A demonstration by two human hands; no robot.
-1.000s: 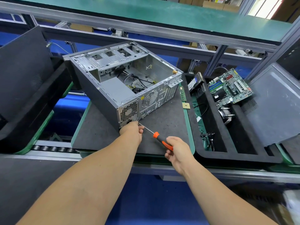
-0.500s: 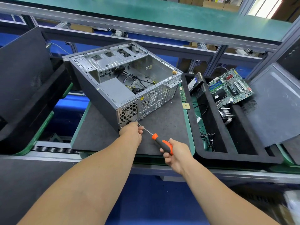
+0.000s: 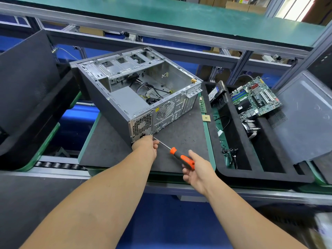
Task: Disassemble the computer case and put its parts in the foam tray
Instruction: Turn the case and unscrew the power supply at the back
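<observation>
Hands near edge: right hand (image 3: 195, 168) wrapped round the orange screwdriver (image 3: 181, 157) handle, shaft angled to the computer case (image 3: 125, 97) rear corner, likely a power supply screw; left hand (image 3: 146, 145) steadies there, fingers curled, grip unclear, tip and screw hidden. Case sits open on the mat, left of the foam tray (image 3: 265, 175); motherboard (image 3: 255, 97) lies far right in it.

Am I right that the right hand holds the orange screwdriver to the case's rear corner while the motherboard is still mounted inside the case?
Not quite: the head view shows the motherboard already out, lying on the foam tray. The right hand does hold the screwdriver to the case.
</observation>
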